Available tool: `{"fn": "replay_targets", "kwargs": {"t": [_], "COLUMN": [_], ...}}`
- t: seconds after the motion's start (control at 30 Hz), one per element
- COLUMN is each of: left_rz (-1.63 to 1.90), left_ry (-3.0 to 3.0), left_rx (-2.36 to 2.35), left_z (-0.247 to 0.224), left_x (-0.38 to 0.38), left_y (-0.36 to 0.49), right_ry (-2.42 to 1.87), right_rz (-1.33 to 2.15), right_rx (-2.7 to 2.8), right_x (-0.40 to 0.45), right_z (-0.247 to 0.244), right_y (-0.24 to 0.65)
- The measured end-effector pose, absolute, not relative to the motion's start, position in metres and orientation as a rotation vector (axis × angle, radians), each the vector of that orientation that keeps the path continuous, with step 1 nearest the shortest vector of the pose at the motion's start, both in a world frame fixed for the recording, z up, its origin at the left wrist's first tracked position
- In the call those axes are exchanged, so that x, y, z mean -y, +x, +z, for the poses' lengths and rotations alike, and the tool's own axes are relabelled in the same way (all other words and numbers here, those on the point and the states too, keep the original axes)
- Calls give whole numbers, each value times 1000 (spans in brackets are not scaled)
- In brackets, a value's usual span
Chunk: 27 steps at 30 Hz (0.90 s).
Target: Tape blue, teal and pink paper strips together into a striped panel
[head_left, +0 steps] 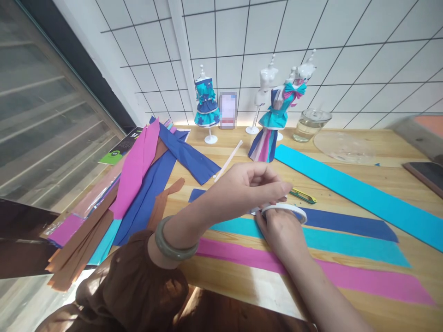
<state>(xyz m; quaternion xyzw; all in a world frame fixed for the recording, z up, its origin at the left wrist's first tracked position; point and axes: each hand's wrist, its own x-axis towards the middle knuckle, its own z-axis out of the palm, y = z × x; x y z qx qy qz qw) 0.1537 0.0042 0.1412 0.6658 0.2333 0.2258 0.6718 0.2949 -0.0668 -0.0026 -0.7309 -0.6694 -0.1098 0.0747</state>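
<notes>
Curling narrowly, the left hand (254, 184) hides any contents; the right hand (285, 233), grip unclear at the white roll (302, 215), might skew the turquoise strip (353, 246) by dragging.

A phone (228, 110) stands by the tiled wall (265, 23). Farther right on the table (391, 177) are a glass of pale liquid (306, 131), a clear disc (342, 147) beside it and a dark-screened device (429, 176).
</notes>
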Motion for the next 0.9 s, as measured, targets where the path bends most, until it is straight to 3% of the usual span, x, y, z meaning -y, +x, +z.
{"fn": "replay_targets", "kwargs": {"t": [0.27, 0.53, 0.9], "left_rz": [762, 737, 736], "left_ry": [1501, 1508, 1347], "left_rx": [-766, -1060, -814], "left_z": [120, 97, 108], "left_x": [-11, -2, -33], "left_y": [96, 40, 80], "right_ry": [-2164, -2204, -2227], "right_rz": [-204, -154, -84], "right_rx": [2027, 1999, 2017], "right_x": [68, 69, 70], "right_z": [6, 7, 8], "right_y": [294, 293, 293]}}
